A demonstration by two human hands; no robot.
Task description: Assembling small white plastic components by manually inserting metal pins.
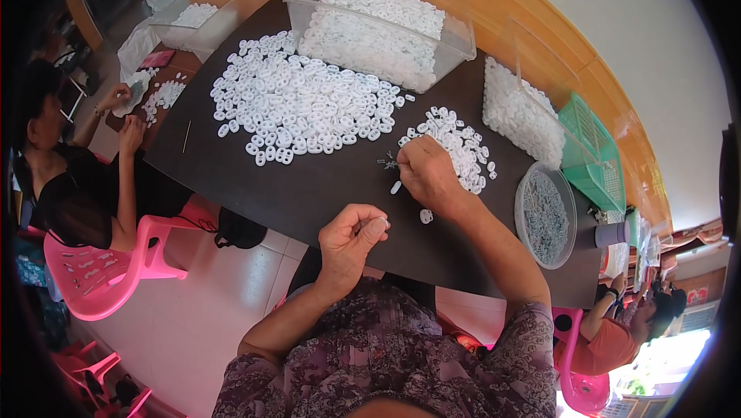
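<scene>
Many white rings (pixel 297 101) on dark table (pixel 309 186), left hand (pixel 349 239) grip pinching one, right hand (pixel 427 173) closed.

Short-sleeved top w/ dark purple-grey floral pattern, forearms bare, no gloves.

I see a dark matt table (pixel 309 186), smooth; the small white rings (pixel 301 109) heaped on it look like glossy plastic; the bins (pixel 455 40) are clear plastic; the round tub (pixel 571 221) holds greyish metal-looking bits; my sleeve (pixel 532 341) is patterned cloth; the chair (pixel 116 279) is shiny pink plastic.
</scene>
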